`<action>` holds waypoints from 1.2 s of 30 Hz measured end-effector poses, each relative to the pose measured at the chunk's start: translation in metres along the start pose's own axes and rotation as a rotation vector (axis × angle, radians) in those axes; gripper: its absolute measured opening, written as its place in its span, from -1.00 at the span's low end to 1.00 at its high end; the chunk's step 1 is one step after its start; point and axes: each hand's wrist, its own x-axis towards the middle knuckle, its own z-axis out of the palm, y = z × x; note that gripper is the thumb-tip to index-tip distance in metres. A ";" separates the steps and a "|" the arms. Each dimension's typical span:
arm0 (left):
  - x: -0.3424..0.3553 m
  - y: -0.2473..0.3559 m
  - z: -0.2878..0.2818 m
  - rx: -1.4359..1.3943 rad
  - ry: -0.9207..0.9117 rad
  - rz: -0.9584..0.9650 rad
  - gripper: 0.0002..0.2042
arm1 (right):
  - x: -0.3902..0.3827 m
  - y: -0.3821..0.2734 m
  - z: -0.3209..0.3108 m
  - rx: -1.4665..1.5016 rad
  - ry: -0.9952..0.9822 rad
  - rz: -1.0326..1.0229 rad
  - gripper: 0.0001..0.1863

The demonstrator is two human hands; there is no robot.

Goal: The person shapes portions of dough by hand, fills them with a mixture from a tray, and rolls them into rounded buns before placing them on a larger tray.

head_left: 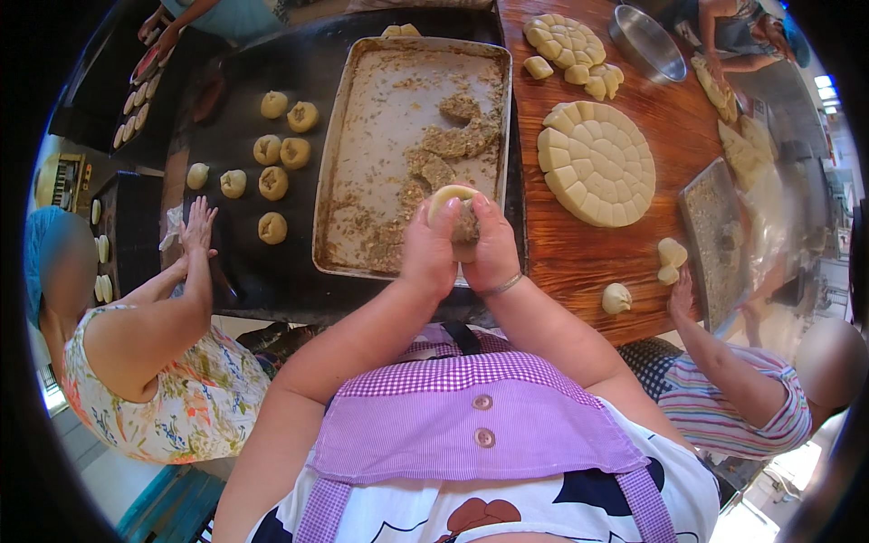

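Both my hands are closed around a piece of pale dough [450, 193] with brownish filling showing in its hollow. My left hand [429, 249] cups one side and my right hand [495, 249] the other, thumbs near the filling. They are over the near edge of a large metal tray [362, 68], whose bottom is smeared with filling. A thicker heap of filling [457, 140] lies in the tray's right part, beyond my hands. Left of the tray, several round dough buns [273, 183] sit on the dark tabletop, some with filling visible in their tops.
A scored dough disc [597, 163] lies on the wooden table at right, with more dough pieces [566, 41] and a metal bowl [647, 43] beyond. A second filling tray [711, 240] stands farther right. Co-workers flank me; one's hand [681, 291] is near small dough pieces [670, 261].
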 end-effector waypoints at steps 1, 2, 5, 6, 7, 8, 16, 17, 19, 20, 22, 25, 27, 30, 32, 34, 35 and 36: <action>-0.004 -0.008 0.003 0.123 0.041 0.118 -0.75 | -0.001 0.001 0.003 -0.041 0.011 -0.060 -0.65; -0.005 -0.014 0.005 0.246 0.084 0.237 -0.74 | 0.000 0.003 0.005 -0.099 0.028 -0.121 -0.66; -0.002 -0.019 0.006 0.306 0.066 0.336 -0.75 | -0.001 0.008 0.009 -0.229 0.064 -0.253 -0.67; -0.001 -0.020 0.003 0.337 0.097 0.304 -0.76 | -0.001 0.008 0.010 -0.245 0.065 -0.258 -0.66; 0.000 -0.016 0.003 0.329 0.077 0.288 -0.76 | -0.001 0.007 0.011 -0.261 0.066 -0.264 -0.66; 0.003 -0.009 0.003 0.322 0.057 0.272 -0.76 | 0.001 0.002 0.011 -0.117 0.008 -0.144 -0.67; 0.024 0.002 0.003 0.398 0.085 0.199 -0.63 | 0.022 0.008 0.018 -0.222 0.153 -0.128 -0.59; 0.028 0.009 0.003 0.189 0.053 0.146 -0.60 | 0.024 0.004 0.024 -0.114 0.183 -0.074 -0.58; 0.031 0.024 0.001 -0.228 -0.009 0.038 -0.56 | 0.028 0.001 0.032 0.058 0.132 -0.035 -0.59; 0.034 0.027 -0.008 -0.171 -0.178 0.010 -0.54 | 0.025 0.001 0.037 -0.006 0.117 -0.047 -0.59; 0.026 0.033 -0.008 -0.144 -0.089 0.029 -0.58 | 0.017 -0.001 0.037 -0.280 0.060 -0.098 -0.52; 0.017 0.034 -0.006 -0.111 -0.047 0.007 -0.67 | 0.027 -0.003 0.021 -0.444 0.043 -0.133 -0.46; 0.012 0.028 -0.006 0.010 0.004 0.072 -0.72 | 0.020 0.003 0.026 -0.415 0.012 -0.161 -0.51; 0.014 0.011 -0.009 0.338 0.101 0.318 -0.75 | 0.015 0.021 0.031 -0.528 0.087 -0.358 -0.65; 0.023 0.014 -0.013 0.424 0.071 0.287 -0.75 | 0.018 0.025 0.031 -0.477 0.100 -0.329 -0.67; 0.028 0.020 -0.010 0.312 0.057 0.251 -0.73 | 0.022 0.022 0.030 -0.432 0.106 -0.310 -0.68; 0.029 0.026 -0.006 0.158 0.059 0.229 -0.71 | 0.025 0.018 0.032 -0.278 0.074 -0.268 -0.66; 0.030 0.033 -0.002 0.004 0.059 0.204 -0.68 | 0.029 0.016 0.035 -0.124 0.041 -0.227 -0.63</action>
